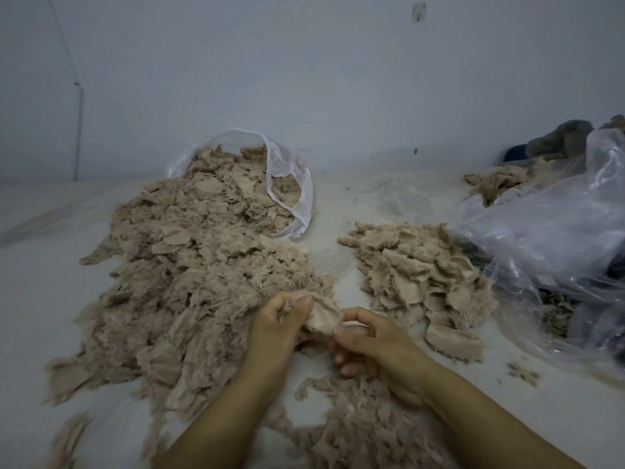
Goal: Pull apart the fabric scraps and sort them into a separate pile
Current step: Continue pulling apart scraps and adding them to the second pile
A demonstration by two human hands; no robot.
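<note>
**Beige scrap pinched between two hands**

Frayed, fuzzy beige fabric: the left hand [280, 319] and right hand [368, 336] each pinch one soft scrap [323, 318]. Left of them sprawls the tangled heap [189, 272]; right, the flatter sorted pile [422, 279], beside crinkled clear plastic [548, 231].

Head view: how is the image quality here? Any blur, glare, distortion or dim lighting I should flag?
Head view: dim, flat bluish light with weak shadows; wide-angle bending shows along the surface edge at left; the bottom-left scraps smear with blur; mild glare streaks the clear plastic bag at right; the left hand, right hand and pinched scrap read fairly sharp.
</note>
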